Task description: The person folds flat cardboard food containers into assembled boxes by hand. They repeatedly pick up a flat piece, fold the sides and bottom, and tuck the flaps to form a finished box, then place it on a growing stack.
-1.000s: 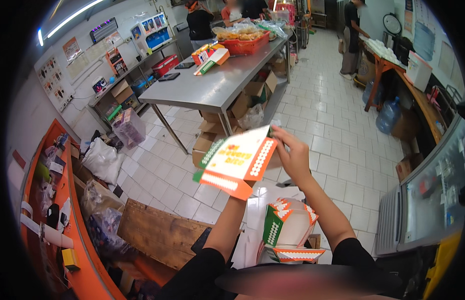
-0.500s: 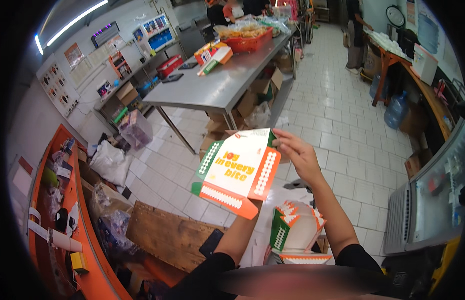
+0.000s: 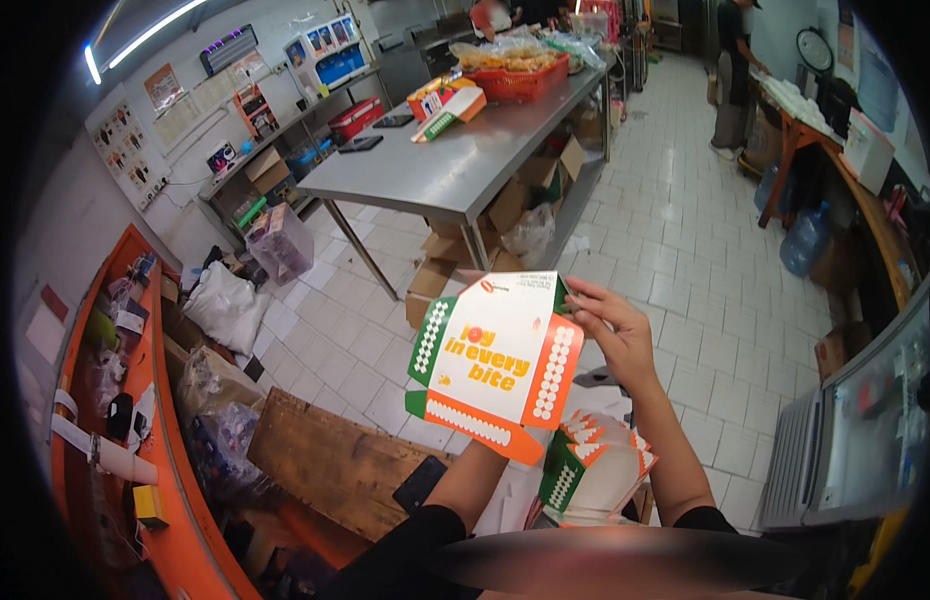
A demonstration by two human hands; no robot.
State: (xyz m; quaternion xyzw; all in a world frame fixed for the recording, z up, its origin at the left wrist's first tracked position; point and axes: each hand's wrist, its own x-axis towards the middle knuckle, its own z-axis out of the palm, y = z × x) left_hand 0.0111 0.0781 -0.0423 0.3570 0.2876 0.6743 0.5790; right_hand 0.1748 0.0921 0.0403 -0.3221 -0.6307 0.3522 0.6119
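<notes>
A flat, partly folded food carton (image 3: 485, 345), white with green and orange flaps, is held out in front of me. My right hand (image 3: 623, 335) pinches its far right corner, where a green flap is bent back. My left forearm (image 3: 475, 475) reaches under the carton, and the left hand is hidden behind it. Just below my right hand, near my body, stand several similar cartons (image 3: 595, 465) with scalloped orange and green edges, opened up and nested together.
A steel table (image 3: 385, 185) ahead bears a red basket (image 3: 525, 85) of packed food and an orange-green box (image 3: 453, 115). At left is an orange shelf unit (image 3: 190, 510). A wooden board (image 3: 335, 455) with a dark phone (image 3: 420, 485) lies nearby. A glass-fronted cooler (image 3: 855, 420) stands at right.
My view has shifted a little, so the room sits slightly more to the right. The carton and my right hand appear slightly lower and further right, with the grip at the corner kept.
</notes>
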